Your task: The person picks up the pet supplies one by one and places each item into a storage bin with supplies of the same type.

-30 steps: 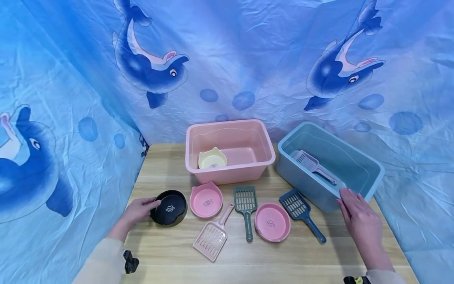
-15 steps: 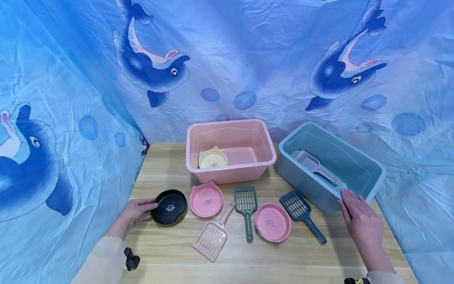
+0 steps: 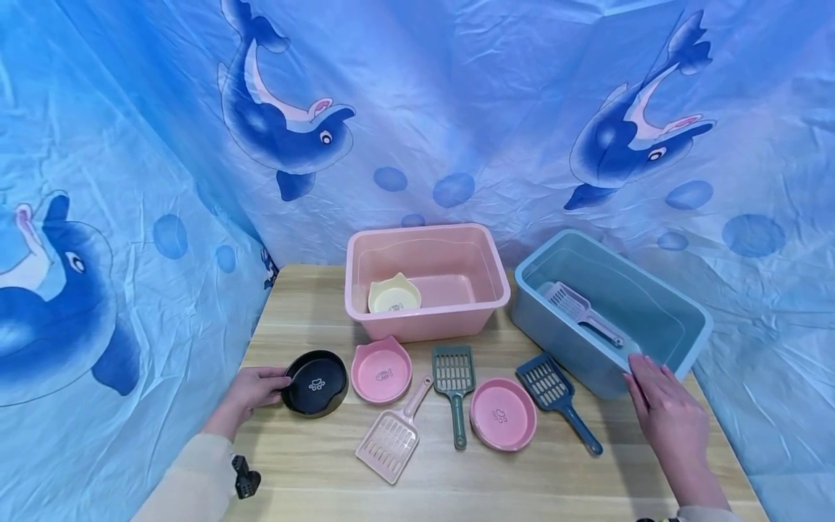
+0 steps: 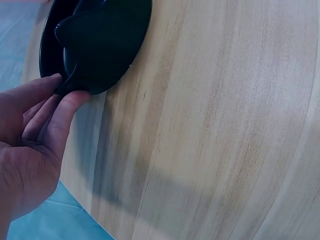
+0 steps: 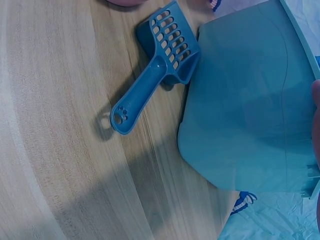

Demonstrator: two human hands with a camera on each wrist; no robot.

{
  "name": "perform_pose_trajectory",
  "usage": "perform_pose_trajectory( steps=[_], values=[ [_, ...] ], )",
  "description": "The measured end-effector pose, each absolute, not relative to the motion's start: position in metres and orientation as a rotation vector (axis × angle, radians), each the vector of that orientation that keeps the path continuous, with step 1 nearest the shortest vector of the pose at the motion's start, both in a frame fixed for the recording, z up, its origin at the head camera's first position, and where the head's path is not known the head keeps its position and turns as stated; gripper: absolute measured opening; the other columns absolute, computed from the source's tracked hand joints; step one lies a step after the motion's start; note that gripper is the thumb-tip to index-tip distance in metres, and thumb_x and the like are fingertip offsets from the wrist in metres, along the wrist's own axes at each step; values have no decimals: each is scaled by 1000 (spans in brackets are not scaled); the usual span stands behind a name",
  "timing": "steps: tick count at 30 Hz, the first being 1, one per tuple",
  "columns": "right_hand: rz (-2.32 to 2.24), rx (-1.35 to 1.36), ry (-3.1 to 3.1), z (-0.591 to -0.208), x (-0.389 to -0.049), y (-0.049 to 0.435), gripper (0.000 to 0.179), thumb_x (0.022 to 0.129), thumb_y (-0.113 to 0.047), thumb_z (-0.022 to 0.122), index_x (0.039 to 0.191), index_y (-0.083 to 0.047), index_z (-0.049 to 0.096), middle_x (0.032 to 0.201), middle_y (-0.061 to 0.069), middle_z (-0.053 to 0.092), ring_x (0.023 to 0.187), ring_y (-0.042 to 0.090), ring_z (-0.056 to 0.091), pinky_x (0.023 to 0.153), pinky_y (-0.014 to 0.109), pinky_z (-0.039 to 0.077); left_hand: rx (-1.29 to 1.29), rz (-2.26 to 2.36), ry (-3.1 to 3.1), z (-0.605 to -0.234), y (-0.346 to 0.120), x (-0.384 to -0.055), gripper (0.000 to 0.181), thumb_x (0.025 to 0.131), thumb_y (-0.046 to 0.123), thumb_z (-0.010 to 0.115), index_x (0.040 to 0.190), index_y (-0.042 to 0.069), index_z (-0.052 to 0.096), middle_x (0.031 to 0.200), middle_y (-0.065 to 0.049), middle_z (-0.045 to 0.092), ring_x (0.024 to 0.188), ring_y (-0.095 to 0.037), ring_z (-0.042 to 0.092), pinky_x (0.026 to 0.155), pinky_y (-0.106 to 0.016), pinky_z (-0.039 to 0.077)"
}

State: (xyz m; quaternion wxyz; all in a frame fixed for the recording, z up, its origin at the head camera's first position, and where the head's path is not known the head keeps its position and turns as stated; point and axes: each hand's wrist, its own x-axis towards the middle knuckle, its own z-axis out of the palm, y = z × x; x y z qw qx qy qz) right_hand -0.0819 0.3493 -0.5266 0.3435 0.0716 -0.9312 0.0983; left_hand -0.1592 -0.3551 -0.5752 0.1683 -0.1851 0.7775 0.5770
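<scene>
My left hand (image 3: 254, 393) pinches the left edge of a black bowl (image 3: 320, 368) with a paw print inside, fingertips close together on either side of its rim (the left wrist view shows this pinch best). The bowl is at the left of the wooden table (image 3: 483, 489), just beside a pink cat-eared bowl (image 3: 381, 371). My right hand (image 3: 672, 417), well apart, grips the near end of a blue bin (image 3: 567, 348), fingers over its rim and thumb by the outer wall. A lilac scoop (image 3: 592, 317) lies inside that bin; a dark blue scoop (image 3: 579, 426) lies just beside it on the table.
</scene>
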Motion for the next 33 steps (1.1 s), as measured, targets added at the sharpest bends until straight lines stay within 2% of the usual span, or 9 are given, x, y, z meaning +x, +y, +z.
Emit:
perform_pose_trajectory(
  steps=[3, 6, 9, 14, 16, 19, 23, 26, 33],
  values=[
    [245, 186, -2422, -526, -82, 350, 44, 106, -29, 67, 143, -5, 67, 131, 23, 71, 110, 47, 74, 126, 31, 35, -523, 1646, 2205, -573, -356, -160, 47, 101, 3, 70, 139, -21, 56, 91, -4, 79, 67, -6, 71, 65, -22, 64],
    [237, 186, -2434, -525, -81, 349, 45, 109, -35, 61, 143, -5, 67, 131, 23, 71, 109, 47, 74, 115, 51, 51, -521, 1654, 2203, -566, -360, -158, 51, 102, 5, 69, 142, -22, 51, 90, -3, 79, 65, -6, 71, 64, -21, 64],
    [228, 180, -2447, -524, -81, 349, 47, 111, -38, 59, 142, -4, 67, 130, 23, 71, 109, 46, 74, 104, 63, 56, -518, 1665, 2205, -555, -364, -160, 53, 102, 6, 70, 143, -21, 51, 89, 0, 78, 64, -5, 71, 64, -20, 63],
    [227, 178, -2442, -524, -81, 350, 50, 113, -42, 53, 140, -3, 68, 130, 23, 71, 108, 47, 74, 106, 62, 55, -481, 1707, 2190, -533, -369, -168, 54, 101, 6, 71, 143, -22, 51, 86, 3, 78, 64, -3, 71, 65, -19, 63],
    [234, 184, -2431, -523, -82, 350, 47, 111, -38, 58, 140, -3, 69, 129, 23, 72, 107, 47, 74, 105, 62, 55, -456, 1731, 2180, -524, -371, -172, 55, 101, 5, 70, 144, -22, 49, 86, 4, 78, 65, -3, 72, 66, -18, 64],
    [238, 191, -2430, -522, -82, 351, 43, 104, -25, 70, 140, -2, 69, 128, 24, 72, 107, 48, 74, 103, 64, 56, -429, 1733, 2184, -508, -375, -176, 58, 102, 5, 70, 147, -22, 46, 88, 6, 78, 68, -4, 73, 69, -20, 65],
    [242, 193, -2439, -522, -81, 351, 52, 90, -12, 80, 140, -1, 68, 127, 25, 72, 107, 49, 74, 107, 61, 54, -392, 1737, 2182, -481, -379, -183, 59, 102, 4, 70, 149, -20, 45, 90, 7, 78, 71, -5, 75, 71, -22, 66],
    [248, 193, -2439, -522, -81, 351, 52, 89, -11, 81, 139, -1, 69, 127, 26, 72, 107, 50, 73, 108, 61, 53, -356, 1710, 2207, -461, -381, -188, 58, 103, 6, 70, 149, -19, 46, 90, 8, 77, 72, -5, 75, 72, -22, 66],
    [245, 186, -2451, -521, -80, 351, 47, 96, -16, 77, 139, -1, 69, 128, 25, 72, 108, 49, 74, 103, 65, 56, -245, 1543, 2317, -416, -378, -202, 60, 105, 10, 69, 152, -17, 44, 96, 8, 76, 74, -5, 74, 74, -23, 66]
  ],
)
